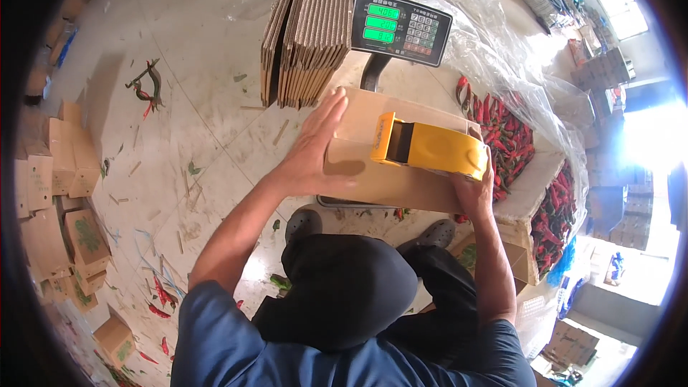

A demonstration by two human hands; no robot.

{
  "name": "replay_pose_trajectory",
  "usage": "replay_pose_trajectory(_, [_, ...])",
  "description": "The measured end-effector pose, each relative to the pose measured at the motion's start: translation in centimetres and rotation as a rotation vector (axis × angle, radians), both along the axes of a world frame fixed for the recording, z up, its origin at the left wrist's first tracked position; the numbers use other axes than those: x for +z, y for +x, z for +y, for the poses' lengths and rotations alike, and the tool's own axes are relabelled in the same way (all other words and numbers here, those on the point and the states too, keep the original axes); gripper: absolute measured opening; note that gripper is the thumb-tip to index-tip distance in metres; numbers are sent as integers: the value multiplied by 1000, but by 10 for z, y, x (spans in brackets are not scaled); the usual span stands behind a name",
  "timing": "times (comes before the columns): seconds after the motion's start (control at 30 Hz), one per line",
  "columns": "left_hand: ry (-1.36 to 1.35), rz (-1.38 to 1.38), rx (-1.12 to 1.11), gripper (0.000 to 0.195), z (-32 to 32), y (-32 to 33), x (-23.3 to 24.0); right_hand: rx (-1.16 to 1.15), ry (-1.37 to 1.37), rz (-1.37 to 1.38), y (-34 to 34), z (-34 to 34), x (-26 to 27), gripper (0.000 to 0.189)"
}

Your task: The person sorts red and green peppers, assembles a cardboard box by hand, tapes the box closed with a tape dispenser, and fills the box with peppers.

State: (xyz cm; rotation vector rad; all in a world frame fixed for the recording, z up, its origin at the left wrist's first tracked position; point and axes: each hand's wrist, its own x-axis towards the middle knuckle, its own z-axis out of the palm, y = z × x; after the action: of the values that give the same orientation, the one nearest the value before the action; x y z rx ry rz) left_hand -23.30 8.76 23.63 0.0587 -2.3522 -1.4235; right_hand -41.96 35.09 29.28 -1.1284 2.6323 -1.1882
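A closed cardboard box [392,188] lies before me on a scale, whose platform edge shows under it. My right hand [473,188] grips a yellow tape dispenser [446,148] above the right part of the box's top. My left hand [312,153] is spread at the box's left end, fingers apart and thumb over the top; whether it touches the cardboard I cannot tell. Behind the box stands the scale's display [401,28], with lit green readouts and a keypad.
Folded cardboard sheets [317,32] stand upright left of the display. Red chili peppers [502,140] fill a container at the right, beside clear plastic film [484,48]. Several cardboard boxes [70,156] are stacked at the left. Loose peppers [161,295] and scraps lie on the tiled floor.
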Motion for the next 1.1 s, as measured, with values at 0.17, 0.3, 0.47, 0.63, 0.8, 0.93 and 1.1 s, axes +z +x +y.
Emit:
replay_pose_trajectory(0.17, [192,-46,-6,107,19,-8,-8,48,65,-60,-6,6,2,60])
replay_pose_trajectory(0.3, [435,77,53,102,25,-8,-13,47,91,-109,-7,8,5,55])
replay_pose_trajectory(0.47, [98,-7,59,98,14,-11,-14,79,94,-38,-14,13,0,63])
replay_pose_trajectory(0.63, [-287,-41,-22,77,-8,-13,-2,51,84,-84,-2,4,13,65])
replay_pose_trajectory(0.8, [-170,-35,-4,69,-3,-15,-3,99,151,64,-16,16,4,71])
replay_pose_trajectory(0.93, [-186,-93,4,68,-1,-18,8,247,71,33,-14,11,37,84])
replay_pose_trajectory(1.1, [-170,-77,-26,69,-5,-15,6,382,346,63,-60,41,89,72])
